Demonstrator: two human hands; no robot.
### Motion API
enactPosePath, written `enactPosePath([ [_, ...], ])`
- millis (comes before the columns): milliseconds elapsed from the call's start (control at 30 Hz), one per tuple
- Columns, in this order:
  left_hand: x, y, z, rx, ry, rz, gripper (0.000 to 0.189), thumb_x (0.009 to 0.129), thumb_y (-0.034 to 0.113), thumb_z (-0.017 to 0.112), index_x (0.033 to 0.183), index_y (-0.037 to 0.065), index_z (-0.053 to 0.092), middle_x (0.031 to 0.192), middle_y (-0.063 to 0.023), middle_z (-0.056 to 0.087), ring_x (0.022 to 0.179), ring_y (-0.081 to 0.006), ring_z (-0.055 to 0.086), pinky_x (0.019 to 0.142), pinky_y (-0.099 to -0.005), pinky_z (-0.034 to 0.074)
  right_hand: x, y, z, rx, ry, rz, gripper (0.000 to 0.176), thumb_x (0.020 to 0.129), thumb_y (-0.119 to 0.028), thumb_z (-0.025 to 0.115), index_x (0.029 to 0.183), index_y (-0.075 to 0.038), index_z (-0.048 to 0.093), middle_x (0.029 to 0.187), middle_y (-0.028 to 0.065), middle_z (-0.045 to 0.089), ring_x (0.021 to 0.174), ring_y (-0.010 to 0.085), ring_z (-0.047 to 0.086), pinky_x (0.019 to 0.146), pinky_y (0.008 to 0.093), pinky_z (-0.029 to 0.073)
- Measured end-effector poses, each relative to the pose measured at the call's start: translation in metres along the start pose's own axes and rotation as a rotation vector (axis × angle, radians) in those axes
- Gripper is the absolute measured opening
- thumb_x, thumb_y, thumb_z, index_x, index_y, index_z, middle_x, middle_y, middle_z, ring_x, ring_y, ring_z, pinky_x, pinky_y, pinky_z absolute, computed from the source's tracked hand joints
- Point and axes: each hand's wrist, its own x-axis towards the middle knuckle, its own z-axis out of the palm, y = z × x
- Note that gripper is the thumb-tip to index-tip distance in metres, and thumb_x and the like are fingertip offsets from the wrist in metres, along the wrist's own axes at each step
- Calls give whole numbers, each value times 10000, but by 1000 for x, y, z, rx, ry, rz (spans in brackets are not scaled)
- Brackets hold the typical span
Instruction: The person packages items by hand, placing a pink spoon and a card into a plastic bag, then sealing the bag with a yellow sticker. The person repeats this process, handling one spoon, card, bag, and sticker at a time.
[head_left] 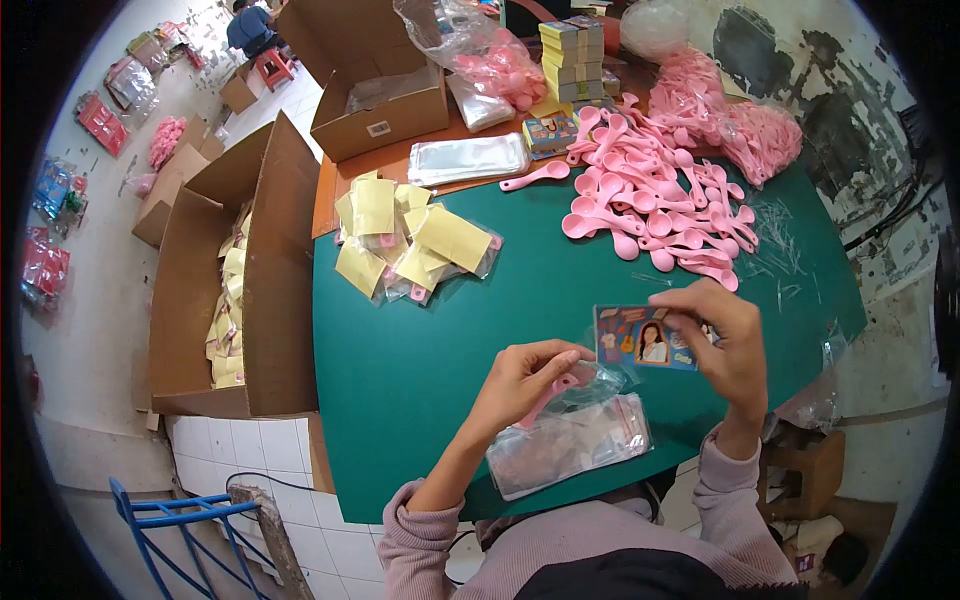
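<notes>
My left hand [525, 385] is closed, pinching a small clear plastic bag [598, 382] with a pink measuring spoon [548, 402] showing at the fingers. In my right hand [725, 335] is a colourful printed card [632, 338], gripped by its right side between thumb and fingers. The card's left edge overlaps the bag in this view. Below both hands, a stack of clear plastic bags [560, 465] lies near the table's front edge.
Many pink spoons [650, 190] are heaped at the back right of the green table [420, 380]. Filled packets with yellow cards [375, 207] lie at left, beside a tall cardboard box [275, 290]. Behind are card stacks [573, 60] and an open carton [380, 125]. A person [252, 30] sits far off.
</notes>
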Motion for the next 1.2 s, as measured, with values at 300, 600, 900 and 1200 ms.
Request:
enactPosePath([
  [300, 1, -4, -2, 179, -55, -7, 267, 895, 203, 533, 1011, -17, 630, 763, -69, 655, 705, -85, 595, 646, -229, 483, -4, -3, 3, -60, -251, 7, 195, 756, -22, 609, 945, -65, 629, 764, 100, 579, 682, 252, 599, 582, 316, 457],
  [600, -5, -1, 3, 157, -34, 15, 415, 864, 207, 581, 1243, 60, 498, 791, -104, 672, 692, -54, 561, 656, -242, 461, 0, 12, 34, 130, -428, -22, 234, 766, -167, 644, 923, -15, 561, 783, 126, 576, 702, 282, 579, 636, 325, 457],
  [900, -3, 0, -1, 235, -97, 4, 538, 857, 220, 593, 1334, 81, 387, 786, -84, 677, 721, -44, 568, 676, -232, 459, -8, 27, 35, 140, -529, -137, 315, 781, -50, 555, 1095, -35, 573, 969, 134, 553, 795, 288, 569, 675, 318, 464],
  [1200, -8, 6, -28, 590, -38, 72, 572, 792, 271, 662, 1266, 33, 448, 767, -95, 667, 716, -180, 647, 684, -291, 501, 6, 17, 44, 245, -331, 112, 140, 698, -7, 631, 838, -11, 640, 733, 73, 585, 658, 191, 594, 625, 292, 472],
])
